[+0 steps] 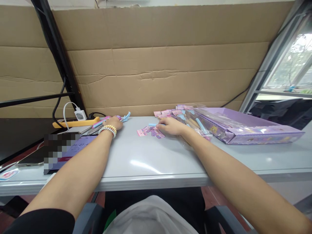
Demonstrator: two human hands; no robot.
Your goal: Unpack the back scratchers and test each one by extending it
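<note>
Head view: our right hand [170,126] is pinching a blue stick [152,124], its end showing just beyond the small pink cards [153,132] lying on the table [151,156]. Our left hand [114,123] is covering more sticks [98,124] near the yellow power strip [75,122]; its fingers are hiding, so we cannot tell their grip. Clear packs [201,126] are lying between our right hand and the purple box [263,139].

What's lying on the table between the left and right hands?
In the head view: small pink cards, a light-blue stick at the right hand, and a light-blue end jutting out beside the left hand.
</note>
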